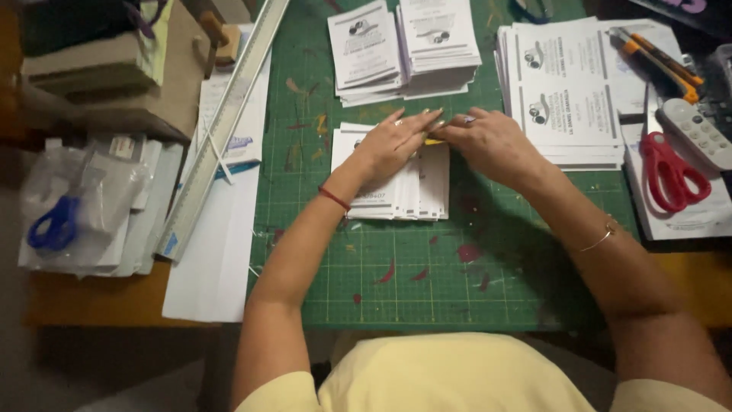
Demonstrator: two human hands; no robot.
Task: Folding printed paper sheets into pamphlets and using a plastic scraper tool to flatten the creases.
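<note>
My left hand (390, 143) lies flat on a fanned stack of small white printed cards (415, 191) on the green cutting mat (396, 282), fingers pressing the top card. My right hand (492, 143) meets it fingertip to fingertip at the stack's upper right edge, pinching a card there beside a small yellow thing (433, 141), partly hidden. A red cord circles my left wrist and a thin bracelet my right wrist.
Two piles of cut cards (404, 46) lie at the mat's far edge, uncut printed sheets (564, 91) to the right. Red scissors (671, 172), a white remote (698, 133) and an orange utility knife (659, 61) are far right. A long metal ruler (221, 130), blue scissors (53, 225) in plastic and cardboard boxes sit left.
</note>
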